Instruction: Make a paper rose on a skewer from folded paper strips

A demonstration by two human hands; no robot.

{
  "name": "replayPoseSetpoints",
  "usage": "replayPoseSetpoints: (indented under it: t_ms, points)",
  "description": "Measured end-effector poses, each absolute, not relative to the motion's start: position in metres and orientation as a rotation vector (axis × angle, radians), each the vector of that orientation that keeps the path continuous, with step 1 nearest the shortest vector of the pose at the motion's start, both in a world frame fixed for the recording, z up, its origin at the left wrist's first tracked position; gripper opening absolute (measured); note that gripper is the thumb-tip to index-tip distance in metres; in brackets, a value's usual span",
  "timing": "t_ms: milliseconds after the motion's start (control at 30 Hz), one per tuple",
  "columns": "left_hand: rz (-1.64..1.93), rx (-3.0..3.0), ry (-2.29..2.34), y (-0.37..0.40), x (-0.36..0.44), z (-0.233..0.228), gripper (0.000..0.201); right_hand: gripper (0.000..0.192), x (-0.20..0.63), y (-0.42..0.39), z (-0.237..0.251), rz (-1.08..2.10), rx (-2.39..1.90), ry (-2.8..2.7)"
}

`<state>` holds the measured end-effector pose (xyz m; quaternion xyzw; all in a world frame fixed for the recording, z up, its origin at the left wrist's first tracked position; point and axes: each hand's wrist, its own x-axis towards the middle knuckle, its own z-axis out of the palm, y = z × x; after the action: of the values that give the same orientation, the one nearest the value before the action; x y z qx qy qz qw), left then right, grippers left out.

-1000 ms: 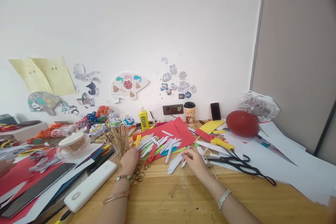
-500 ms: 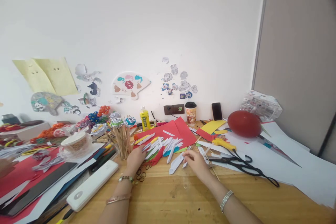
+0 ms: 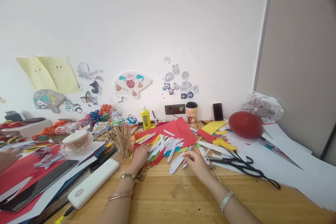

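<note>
My left hand (image 3: 141, 156) rests with fingers spread on the near left edge of a heap of folded white, yellow and green paper strips (image 3: 164, 146) lying on red paper (image 3: 181, 131). My right hand (image 3: 195, 161) lies on the wooden table (image 3: 183, 196), its fingertips touching two white folded strips (image 3: 179, 161). Small rubber bands (image 3: 141, 174) lie beside my left wrist. Neither hand lifts anything.
A cup of wooden sticks (image 3: 124, 140) stands left of my left hand. Black scissors (image 3: 243, 168) and a yellow tool (image 3: 224, 144) lie to the right, near a red balloon (image 3: 245, 125). A white box (image 3: 90, 183), a yellow bottle (image 3: 144, 117) and a coffee cup (image 3: 191, 113) stand around. Another person's hand (image 3: 6, 157) shows far left.
My left hand has slid right from the stick cup onto the strip heap. My right hand has barely moved. The view shifted slightly.
</note>
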<state>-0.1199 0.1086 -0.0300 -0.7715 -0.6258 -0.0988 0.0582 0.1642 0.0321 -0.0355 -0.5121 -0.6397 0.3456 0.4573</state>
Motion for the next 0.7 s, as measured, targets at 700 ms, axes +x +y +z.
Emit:
replayPoseSetpoints:
  t_ms: [700]
  points:
    - [-0.748, -2.052, -1.999, 0.103, -0.123, -0.017, 0.032, 0.022, 0.165, 0.031, -0.034, 0.813, -1.254, -1.615]
